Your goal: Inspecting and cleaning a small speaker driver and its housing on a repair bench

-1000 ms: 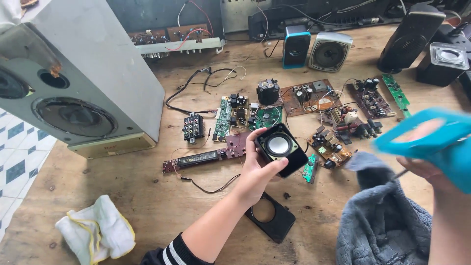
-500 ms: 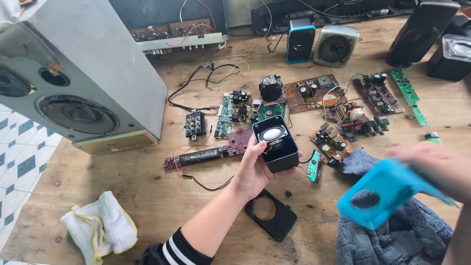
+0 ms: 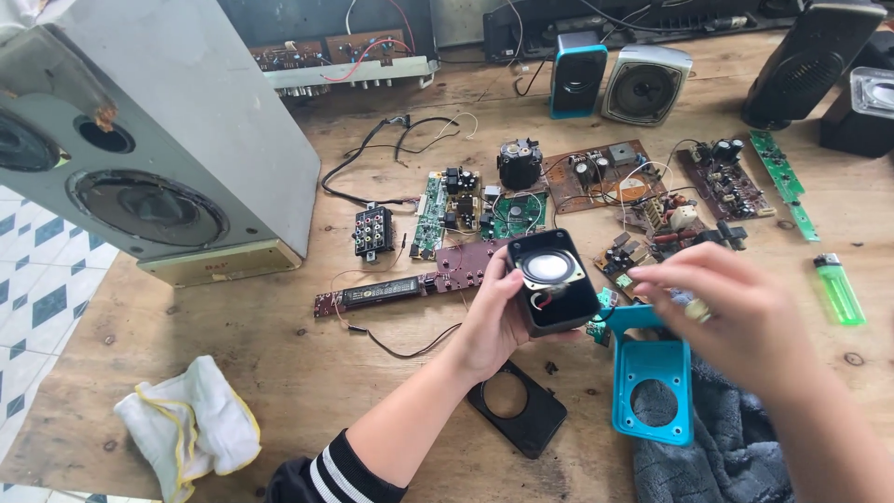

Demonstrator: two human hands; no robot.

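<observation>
Here, left hand (image 3: pixel 492 321) fingers wrap the black speaker (image 3: pixel 551 280); right hand (image 3: pixel 736 312) pinches the blue frame (image 3: pixel 652 373).

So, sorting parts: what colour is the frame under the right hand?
Blue frame, clearest in the head view.

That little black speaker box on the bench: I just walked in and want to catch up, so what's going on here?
A person is working at a wooden table strewn with circuit boards. The left hand holds a small black speaker box, its round driver facing up. The right hand hovers just beside it, blurred, above a blue plastic frame with a round hole, propped against a grey cloth. A black panel with a similar hole lies flat below the left hand. A green lighter lies to the right.
</observation>
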